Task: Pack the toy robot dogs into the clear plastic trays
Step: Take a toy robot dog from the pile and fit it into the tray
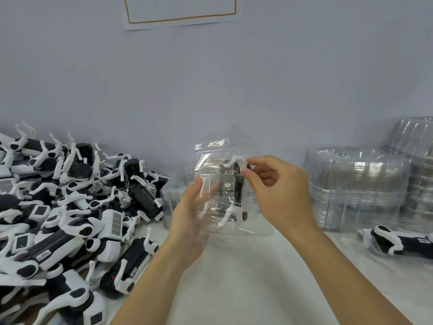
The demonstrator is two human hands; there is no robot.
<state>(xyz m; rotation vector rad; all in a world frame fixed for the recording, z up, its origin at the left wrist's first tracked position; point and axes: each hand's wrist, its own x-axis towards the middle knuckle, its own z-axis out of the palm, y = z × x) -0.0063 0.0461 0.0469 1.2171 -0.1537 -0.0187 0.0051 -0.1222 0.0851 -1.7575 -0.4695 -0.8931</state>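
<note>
left hand cradles clear tray, fingers curled; right hand pinches toy dog leg inside.

Looks like a toy packing station in a small factory or assembly workshop. Big heap of identical black-and-white toy robot dogs dumped on a white worktable, stacks of clear plastic trays on the right, plain grey wall, printed notice taped up.
</note>
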